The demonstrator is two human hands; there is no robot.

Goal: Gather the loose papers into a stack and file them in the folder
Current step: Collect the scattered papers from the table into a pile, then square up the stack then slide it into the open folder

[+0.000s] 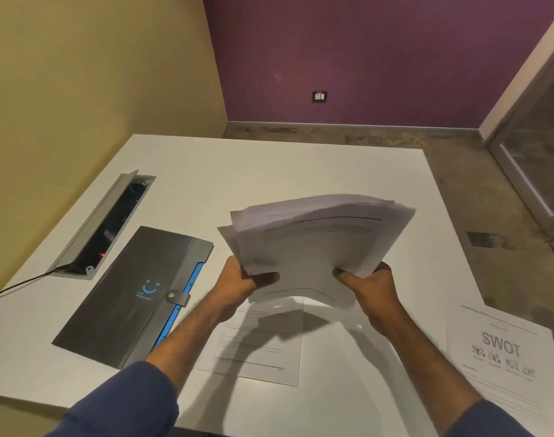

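A loose, uneven stack of white printed papers (319,241) is held up above the table, sagging and fanned at its far edge. My left hand (244,280) grips its near left corner and my right hand (368,287) grips its near right side. A dark grey folder (124,298) with a blue inner edge and a snap tab lies closed on the table to the left of my left arm. One printed sheet (256,345) lies flat under my hands. Another sheet headed SWOT (502,357) lies at the table's right front edge.
The white table (237,171) has an open cable box (105,225) with a raised lid at its left, and a black cable (14,287) runs from it. Floor lies beyond the far and right edges.
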